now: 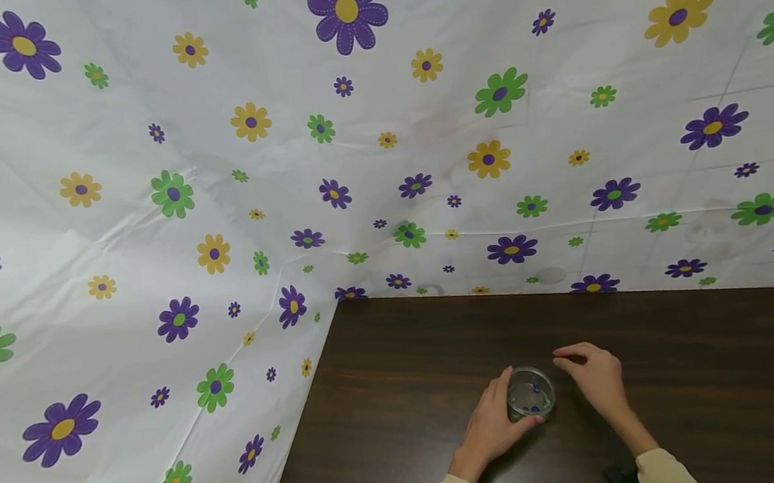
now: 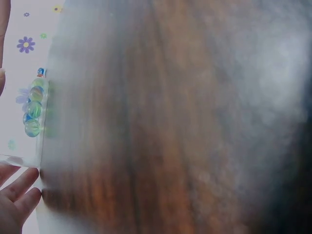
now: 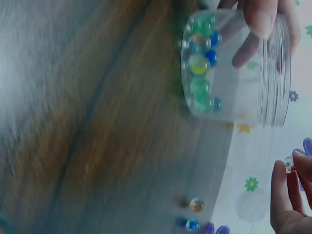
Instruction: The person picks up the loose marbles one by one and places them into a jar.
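A clear plastic jar [image 1: 529,369] stands upright on the dark table, with several green, blue and yellow-swirled glass marbles [image 3: 199,66] at its bottom. My left hand [image 1: 493,423] grips the jar from its left side, thumb at the near side and fingers at the far side. To the right of the jar, apart from it, my right hand [image 1: 596,378] pinches a small clear marble [image 3: 289,165] between thumb and fingertip. In the left wrist view, fingers [image 2: 24,187] of a hand show beside the jar.
Two loose marbles lie on the table in the right wrist view, an orange-brown marble [image 3: 196,204] and a blue marble [image 3: 192,225]. The brown wooden table [image 1: 406,357] meets a white flowered sheet [image 1: 412,144] at its back and left edges.
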`<control>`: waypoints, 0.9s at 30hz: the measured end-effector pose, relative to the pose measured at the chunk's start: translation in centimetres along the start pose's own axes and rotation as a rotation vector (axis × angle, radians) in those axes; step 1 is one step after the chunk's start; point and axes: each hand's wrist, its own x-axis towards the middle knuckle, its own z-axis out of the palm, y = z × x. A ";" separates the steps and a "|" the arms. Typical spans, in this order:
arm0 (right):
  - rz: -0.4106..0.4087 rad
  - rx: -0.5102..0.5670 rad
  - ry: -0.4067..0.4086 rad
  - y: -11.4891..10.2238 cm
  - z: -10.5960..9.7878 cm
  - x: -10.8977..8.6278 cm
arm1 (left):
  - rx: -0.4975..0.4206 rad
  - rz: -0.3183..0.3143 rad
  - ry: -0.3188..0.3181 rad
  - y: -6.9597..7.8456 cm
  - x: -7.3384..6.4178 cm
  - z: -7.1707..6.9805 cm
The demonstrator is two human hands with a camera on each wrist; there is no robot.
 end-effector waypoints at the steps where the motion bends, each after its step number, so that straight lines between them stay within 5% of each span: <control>1: 0.005 0.009 -0.002 -0.1 0.1 -0.1 | -0.001 0.002 0.002 0.0 0.0 0.0; 17: 0.054 0.198 -0.082 -1.5 1.9 -2.0 | -0.024 0.040 0.016 -0.3 0.0 0.2; 27: 0.047 0.208 -0.082 -1.2 2.4 -2.1 | -0.030 0.043 0.018 -0.3 -0.1 0.3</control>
